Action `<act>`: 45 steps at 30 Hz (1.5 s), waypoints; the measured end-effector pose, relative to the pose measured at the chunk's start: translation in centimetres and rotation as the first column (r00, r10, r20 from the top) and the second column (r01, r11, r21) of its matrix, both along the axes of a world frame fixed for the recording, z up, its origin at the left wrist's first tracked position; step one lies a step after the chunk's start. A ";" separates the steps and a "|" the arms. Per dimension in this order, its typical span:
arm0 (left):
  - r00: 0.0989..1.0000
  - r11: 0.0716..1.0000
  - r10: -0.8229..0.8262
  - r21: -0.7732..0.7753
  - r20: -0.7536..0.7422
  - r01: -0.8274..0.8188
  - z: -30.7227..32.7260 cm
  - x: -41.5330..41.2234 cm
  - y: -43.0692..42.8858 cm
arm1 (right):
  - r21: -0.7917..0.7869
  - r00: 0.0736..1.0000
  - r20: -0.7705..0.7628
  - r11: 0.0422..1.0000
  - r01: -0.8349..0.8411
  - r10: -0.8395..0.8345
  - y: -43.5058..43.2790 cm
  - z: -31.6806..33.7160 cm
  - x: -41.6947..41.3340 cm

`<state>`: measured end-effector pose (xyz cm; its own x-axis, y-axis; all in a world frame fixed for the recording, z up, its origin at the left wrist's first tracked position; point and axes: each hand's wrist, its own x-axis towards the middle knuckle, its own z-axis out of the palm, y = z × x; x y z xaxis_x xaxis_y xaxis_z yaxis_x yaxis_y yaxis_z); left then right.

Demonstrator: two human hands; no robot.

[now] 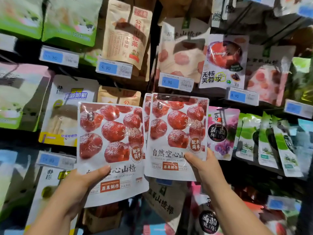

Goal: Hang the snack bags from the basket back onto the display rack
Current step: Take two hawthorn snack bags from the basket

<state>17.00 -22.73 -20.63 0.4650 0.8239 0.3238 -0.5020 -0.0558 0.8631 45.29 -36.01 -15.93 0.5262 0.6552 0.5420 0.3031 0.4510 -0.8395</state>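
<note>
I hold two matching snack bags, white with red hawthorn fruit printed on them, up in front of the display rack. My left hand grips the lower left corner of the left hawthorn bag, thumb on its front. My right hand pinches the lower right part of the right hawthorn bag, whose top edge reaches a rack row. Behind that bag the edge of another like it shows. Whether the right bag hangs on a hook is hidden. The basket is out of view.
Rows of hanging snack pouches fill the rack: a brown paper bag, a plum bag, a purple bag, green bags at the right. Blue price tags stick out on hook ends between rows.
</note>
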 end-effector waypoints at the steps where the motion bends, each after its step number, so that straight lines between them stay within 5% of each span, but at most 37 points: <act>1: 1.000 1.000 0.015 -0.014 -0.001 -0.015 -0.1 -0.4 0.2 | 0.004 1.000 -0.004 1.000 -0.002 0.002 0.2 0.2 -0.3; 45: 0.994 0.992 0.090 -0.093 0.058 -0.085 0.1 -2.7 1.3 | 0.011 0.997 -0.081 1.000 0.015 -0.014 2.9 1.9 -2.1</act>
<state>14.34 -21.41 -20.56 0.3712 0.8878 0.2720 -0.5516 -0.0248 0.8337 43.17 -33.14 -13.99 0.5776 0.6416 0.5047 0.2412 0.4566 -0.8564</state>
